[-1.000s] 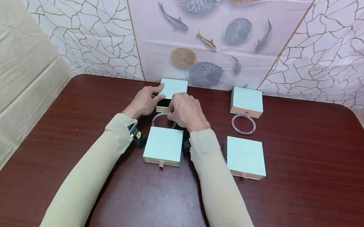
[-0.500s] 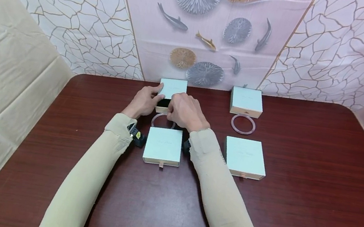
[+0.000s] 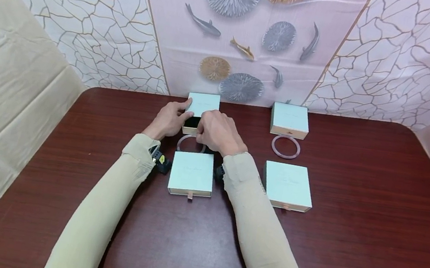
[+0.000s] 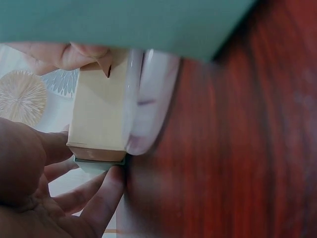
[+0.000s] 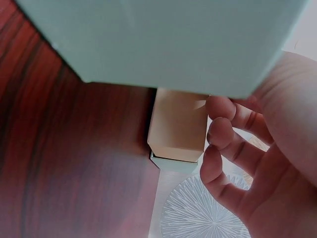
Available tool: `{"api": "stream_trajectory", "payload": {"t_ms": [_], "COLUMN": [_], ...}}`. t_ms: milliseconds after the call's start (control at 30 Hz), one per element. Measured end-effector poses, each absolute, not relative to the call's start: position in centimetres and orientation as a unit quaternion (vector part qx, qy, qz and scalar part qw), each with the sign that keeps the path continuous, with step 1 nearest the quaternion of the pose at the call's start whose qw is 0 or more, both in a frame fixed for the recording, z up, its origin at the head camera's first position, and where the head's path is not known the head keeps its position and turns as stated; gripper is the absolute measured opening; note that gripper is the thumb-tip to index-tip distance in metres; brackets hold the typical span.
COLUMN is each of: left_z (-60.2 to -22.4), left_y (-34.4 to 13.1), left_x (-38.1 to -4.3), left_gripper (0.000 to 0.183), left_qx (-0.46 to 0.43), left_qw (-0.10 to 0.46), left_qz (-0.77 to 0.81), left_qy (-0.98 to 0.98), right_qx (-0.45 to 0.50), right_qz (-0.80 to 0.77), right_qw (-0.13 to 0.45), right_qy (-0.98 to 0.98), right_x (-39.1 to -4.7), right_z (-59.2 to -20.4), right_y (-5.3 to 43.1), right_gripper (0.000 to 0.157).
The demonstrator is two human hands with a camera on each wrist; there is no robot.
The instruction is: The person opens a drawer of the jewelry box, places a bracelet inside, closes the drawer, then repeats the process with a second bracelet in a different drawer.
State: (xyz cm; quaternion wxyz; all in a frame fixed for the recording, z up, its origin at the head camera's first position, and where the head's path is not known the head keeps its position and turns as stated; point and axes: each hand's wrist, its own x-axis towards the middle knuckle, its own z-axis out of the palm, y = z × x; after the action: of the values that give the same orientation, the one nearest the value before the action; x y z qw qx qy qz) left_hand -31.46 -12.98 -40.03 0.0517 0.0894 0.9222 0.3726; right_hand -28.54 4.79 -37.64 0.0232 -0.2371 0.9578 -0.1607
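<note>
A: Item one, the far-left box: where did we list it?

B: At the back of the dark red table, before a wall hanging printed with fish and round motifs. Casing, pale mint; cream drawer, standing partway out on the near side, black within.

A: The hands?

B: We recorded two, near each other but not touching. Left hand: gripping the box at its left side, thumb over the casing's front edge. Right hand: fingertips pinching the drawer's peach pull tab.

A: Item two?

B: One left bangle, translucent pale lilac, lying just in front of the drawer; whether the two touched, we could not tell. Nearer the person, one near-left box, shut, tab outward.

A: The right column?

B: We counted three pieces: one far-right box, shut; one right bangle, lilac, flat just before it; one near-right box, shut, partly behind the right sleeve.
</note>
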Motion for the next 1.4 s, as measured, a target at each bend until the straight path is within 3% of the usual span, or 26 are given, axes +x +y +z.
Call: {"api": "stream_trajectory", "payload": {"t_ms": [1400], "left_z": [-39.91], "left_y": [-12.97], "left_x": [-31.31], "left_gripper": [0.054], "left_qx": [0.093], "left_qw": [0.057], "left_qz": [0.374], "left_qy": [0.921], "right_qx": [-0.251], "right_qz": [-0.149], "right_qw": [0.026], "right_qy": [0.956], "right_x": [-27.87], "right_z": [-37.50], "right_y": [4.89], "right_gripper": [0.024]}}
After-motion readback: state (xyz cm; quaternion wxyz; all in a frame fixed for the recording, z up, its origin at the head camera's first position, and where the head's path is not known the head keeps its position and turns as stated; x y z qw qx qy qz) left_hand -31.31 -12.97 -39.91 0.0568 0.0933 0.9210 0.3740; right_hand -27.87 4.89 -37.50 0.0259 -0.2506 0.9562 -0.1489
